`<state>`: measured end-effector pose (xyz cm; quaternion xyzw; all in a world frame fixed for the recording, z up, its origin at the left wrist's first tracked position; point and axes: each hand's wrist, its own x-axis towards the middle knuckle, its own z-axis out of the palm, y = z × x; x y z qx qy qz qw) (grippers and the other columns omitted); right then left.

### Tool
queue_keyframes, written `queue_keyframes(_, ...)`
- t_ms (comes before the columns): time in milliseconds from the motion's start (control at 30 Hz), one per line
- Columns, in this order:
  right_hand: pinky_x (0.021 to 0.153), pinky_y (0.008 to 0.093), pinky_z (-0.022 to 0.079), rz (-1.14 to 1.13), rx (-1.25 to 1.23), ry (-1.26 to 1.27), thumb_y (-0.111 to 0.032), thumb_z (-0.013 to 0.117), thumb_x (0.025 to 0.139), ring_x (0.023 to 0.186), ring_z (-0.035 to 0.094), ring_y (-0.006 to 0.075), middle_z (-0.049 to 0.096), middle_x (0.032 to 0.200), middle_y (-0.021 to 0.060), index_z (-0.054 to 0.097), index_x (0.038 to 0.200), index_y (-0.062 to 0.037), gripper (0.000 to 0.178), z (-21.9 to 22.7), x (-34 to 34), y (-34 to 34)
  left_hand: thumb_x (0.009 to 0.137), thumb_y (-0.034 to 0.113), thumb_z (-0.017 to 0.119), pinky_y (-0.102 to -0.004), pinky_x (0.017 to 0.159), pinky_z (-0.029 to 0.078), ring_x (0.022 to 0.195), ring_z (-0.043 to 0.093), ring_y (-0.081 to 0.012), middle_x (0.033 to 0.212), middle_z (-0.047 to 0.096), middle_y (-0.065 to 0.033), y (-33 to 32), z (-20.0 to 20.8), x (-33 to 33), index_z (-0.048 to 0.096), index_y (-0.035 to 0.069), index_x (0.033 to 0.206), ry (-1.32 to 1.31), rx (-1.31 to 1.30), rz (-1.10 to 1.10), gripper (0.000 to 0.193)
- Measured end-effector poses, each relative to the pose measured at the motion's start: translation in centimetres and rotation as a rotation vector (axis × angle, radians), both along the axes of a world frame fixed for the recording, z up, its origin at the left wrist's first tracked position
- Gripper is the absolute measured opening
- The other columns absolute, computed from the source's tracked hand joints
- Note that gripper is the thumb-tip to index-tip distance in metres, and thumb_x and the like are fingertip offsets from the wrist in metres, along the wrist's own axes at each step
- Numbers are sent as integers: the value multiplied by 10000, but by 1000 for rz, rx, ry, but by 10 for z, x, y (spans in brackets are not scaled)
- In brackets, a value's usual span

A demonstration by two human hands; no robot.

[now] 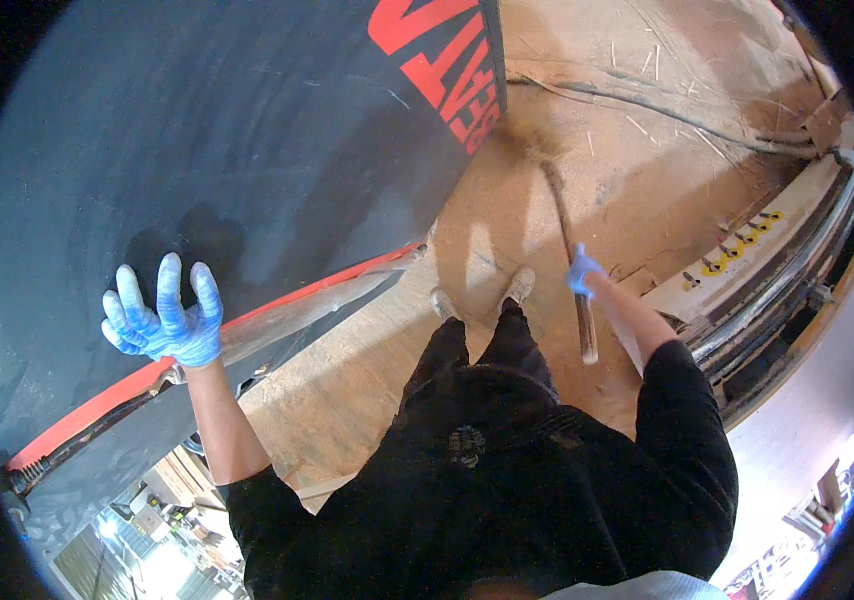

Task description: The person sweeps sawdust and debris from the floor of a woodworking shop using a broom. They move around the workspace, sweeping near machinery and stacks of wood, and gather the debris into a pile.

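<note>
My left hand (169,318), in a blue and white work glove, rests with fingers spread on the dark top of a large machine or cabinet (277,160), close to its red edge (97,402). My right hand (583,270), gloved in blue, is closed around the wooden handle of a broom (561,205). The handle's free end points back toward me. Blurred straw-coloured bristles meet the dusty floor beside the far corner of the dark surface.
Brown dust and thin wood slivers lie on the floor (637,130). A dark hose or cable (677,115) crosses it at the far right. Along the right side stands a machine with metal rails (797,260) and a row of yellow-marked knobs (737,243). My shoes are between both machines.
</note>
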<state>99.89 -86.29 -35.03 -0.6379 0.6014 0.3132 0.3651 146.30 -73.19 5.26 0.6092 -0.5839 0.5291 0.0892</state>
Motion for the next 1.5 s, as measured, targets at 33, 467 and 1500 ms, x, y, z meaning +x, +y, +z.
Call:
queue_keyframes(33,728,403,481,77,79,28,-139,524,744,895,594,321,566,1044,224,-24,1378,-66,842,14,6,15,676,376,664,-429,918,243,1123,385,-262,1206,488,-46,2,-1,0,632,292,931,1,-1,4,270)
queue_keyframes(467,475,326,460,-165,273,-140,-25,589,685,604,581,207,619,921,137,75,1398,-143,887,162,-99,33,669,375,669,-412,896,256,1072,415,-263,1184,497,-47,-1,0,-6,635,284,936,6,-1,15,285)
queue_keyframes(1500,470,317,448,-565,85,-394,-19,578,727,546,489,160,555,795,100,103,1375,-106,808,47,-93,-52,658,395,658,-373,847,282,1011,431,-227,1139,515,-7,-5,-3,-7,635,313,862,-21,5,36,221)
